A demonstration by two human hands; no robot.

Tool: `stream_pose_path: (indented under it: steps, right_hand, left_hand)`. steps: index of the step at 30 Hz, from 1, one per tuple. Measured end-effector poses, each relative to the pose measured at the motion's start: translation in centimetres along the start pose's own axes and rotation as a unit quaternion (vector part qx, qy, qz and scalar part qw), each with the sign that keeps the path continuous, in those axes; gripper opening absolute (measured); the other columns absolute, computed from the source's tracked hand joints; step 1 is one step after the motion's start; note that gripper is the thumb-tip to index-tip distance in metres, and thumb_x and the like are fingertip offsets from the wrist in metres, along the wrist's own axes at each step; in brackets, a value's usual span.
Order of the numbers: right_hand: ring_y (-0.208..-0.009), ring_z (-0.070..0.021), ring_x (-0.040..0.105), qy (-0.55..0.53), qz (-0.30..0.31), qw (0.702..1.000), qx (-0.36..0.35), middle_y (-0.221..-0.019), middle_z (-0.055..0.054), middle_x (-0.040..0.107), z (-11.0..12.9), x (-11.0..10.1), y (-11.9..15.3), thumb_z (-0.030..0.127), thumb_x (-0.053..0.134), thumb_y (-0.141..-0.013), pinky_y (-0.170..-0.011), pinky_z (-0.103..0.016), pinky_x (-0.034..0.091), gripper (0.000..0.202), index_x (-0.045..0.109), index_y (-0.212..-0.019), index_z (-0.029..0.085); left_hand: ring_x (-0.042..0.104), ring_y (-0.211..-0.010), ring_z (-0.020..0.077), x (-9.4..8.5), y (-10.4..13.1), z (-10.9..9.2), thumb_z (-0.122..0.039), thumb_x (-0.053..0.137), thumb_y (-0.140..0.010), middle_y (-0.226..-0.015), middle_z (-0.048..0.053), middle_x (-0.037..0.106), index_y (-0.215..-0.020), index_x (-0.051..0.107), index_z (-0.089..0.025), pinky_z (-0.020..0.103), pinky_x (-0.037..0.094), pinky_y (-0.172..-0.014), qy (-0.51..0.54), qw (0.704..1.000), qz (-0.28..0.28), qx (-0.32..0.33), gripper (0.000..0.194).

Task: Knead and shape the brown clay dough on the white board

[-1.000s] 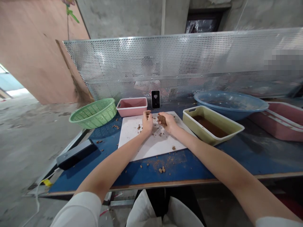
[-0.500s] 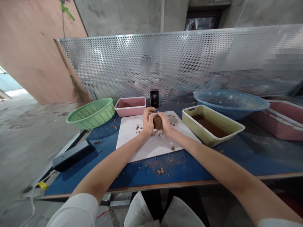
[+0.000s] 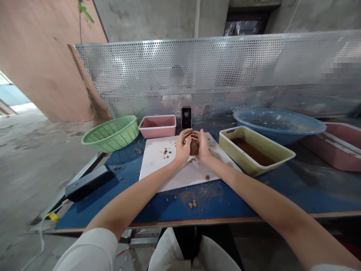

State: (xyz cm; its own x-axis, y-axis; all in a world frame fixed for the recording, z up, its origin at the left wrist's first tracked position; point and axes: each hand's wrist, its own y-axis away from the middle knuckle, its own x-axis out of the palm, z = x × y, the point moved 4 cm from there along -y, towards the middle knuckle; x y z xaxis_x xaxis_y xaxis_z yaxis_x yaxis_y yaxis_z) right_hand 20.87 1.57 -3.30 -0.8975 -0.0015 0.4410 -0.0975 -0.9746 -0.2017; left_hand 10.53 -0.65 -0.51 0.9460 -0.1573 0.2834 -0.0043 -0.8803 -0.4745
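Left hand (image 3: 183, 146) and right hand (image 3: 204, 146) cup a brown lump (image 3: 194, 148) between them, above the white board (image 3: 186, 177) (whether it touches down, I cannot tell). Crumbs (image 3: 165, 151) dot the board and the blue table (image 3: 220, 207). Right of the board stands an olive tub (image 3: 234, 151) of brown liquid (image 3: 254, 153); beyond its far left corner, a pink tub (image 3: 158, 132), then a green basket (image 3: 113, 138).

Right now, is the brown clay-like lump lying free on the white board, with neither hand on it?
No, the left hand and right hand cup the brown clay-like lump between them.
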Motion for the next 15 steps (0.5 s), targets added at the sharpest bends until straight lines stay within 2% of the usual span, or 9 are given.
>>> stream_pose_path:
  steps: [2, 4, 6, 8, 11, 13, 15]
  right_hand:
    - [-0.1, -0.0285, 0.073, 0.045, -0.013, 0.998, -0.035, -0.115, -0.01, 0.074, 0.6, -0.3, -0.4, 0.078, 0.032, -0.102, -0.087, -0.044, 0.059, 0.067, 0.066, -0.13, 0.028]
    - [-0.107, -0.0292, 0.073, 0.111, -0.01, 0.992, -0.057, -0.131, -0.011, 0.072, 1.3, -0.3, -0.4, 0.07, 0.021, -0.108, -0.094, -0.047, 0.059, 0.069, 0.058, -0.151, 0.031]
    - [-0.117, -0.0297, 0.071, 0.173, -0.001, 0.981, -0.084, -0.144, -0.011, 0.069, 2.0, -0.1, 0.0, 0.064, 0.01, -0.111, -0.1, -0.049, 0.057, 0.071, 0.049, -0.163, 0.034]
    - [-0.127, -0.0292, 0.067, 0.211, 0.015, 0.971, -0.115, -0.151, -0.008, 0.065, 2.8, 0.3, 0.6, 0.063, 0.004, -0.112, -0.104, -0.049, 0.055, 0.073, 0.046, -0.166, 0.037]
    - [-0.135, -0.0287, 0.063, 0.222, 0.057, 0.964, -0.133, -0.152, -0.005, 0.066, 3.6, 1.4, 1.5, 0.07, 0.004, -0.109, -0.106, -0.049, 0.055, 0.078, 0.053, -0.162, 0.04]
    - [-0.134, -0.0294, 0.063, 0.194, 0.088, 0.971, -0.111, -0.147, -0.005, 0.069, 3.8, 2.1, 1.9, 0.078, 0.006, -0.106, -0.105, -0.049, 0.056, 0.082, 0.06, -0.156, 0.039]
    - [-0.13, -0.0313, 0.066, 0.141, 0.12, 0.98, -0.068, -0.136, -0.009, 0.075, 3.8, 2.7, 2.3, 0.085, 0.013, -0.102, -0.1, -0.049, 0.058, 0.088, 0.068, -0.147, 0.034]
  left_hand:
    - [0.068, -0.128, 0.0271, 0.1, -0.2, 0.5, -0.017, 0.068, -0.093, -0.133, 0.008, 0.073, -0.117, 0.075, -0.027, 0.043, 0.053, -0.114, 0.04, 0.999, -0.004, -0.033, 0.027]
    - [0.066, -0.135, 0.0269, 0.4, -0.2, 0.6, -0.011, 0.068, -0.091, -0.142, 0.006, 0.07, -0.12, 0.075, -0.028, 0.043, 0.053, -0.115, 0.061, 0.997, 0.006, -0.053, 0.034]
    - [0.061, -0.142, 0.0272, 0.6, -0.2, 0.3, -0.007, 0.069, -0.089, -0.147, 0.006, 0.068, -0.121, 0.075, -0.028, 0.043, 0.051, -0.119, 0.062, 0.996, 0.016, -0.059, 0.04]
    - [0.057, -0.147, 0.0278, 0.6, -0.3, -0.3, -0.007, 0.071, -0.089, -0.149, 0.006, 0.067, -0.123, 0.076, -0.029, 0.044, 0.047, -0.124, 0.044, 0.998, 0.027, -0.044, 0.04]
    - [0.052, -0.153, 0.0296, 0.8, -0.6, -1.3, -0.017, 0.072, -0.094, -0.153, 0.005, 0.066, -0.132, 0.074, -0.031, 0.047, 0.041, -0.129, 0.009, 0.998, 0.062, 0.001, 0.04]
    - [0.052, -0.153, 0.0303, 0.8, -1.0, -1.8, -0.025, 0.07, -0.099, -0.152, 0.004, 0.067, -0.136, 0.073, -0.032, 0.049, 0.039, -0.131, -0.004, 0.996, 0.092, 0.019, 0.038]
    - [0.059, -0.146, 0.032, 0.9, -1.3, -1.9, -0.033, 0.065, -0.104, -0.141, 0.007, 0.073, -0.134, 0.075, -0.029, 0.051, 0.041, -0.128, -0.009, 0.99, 0.141, 0.004, 0.032]
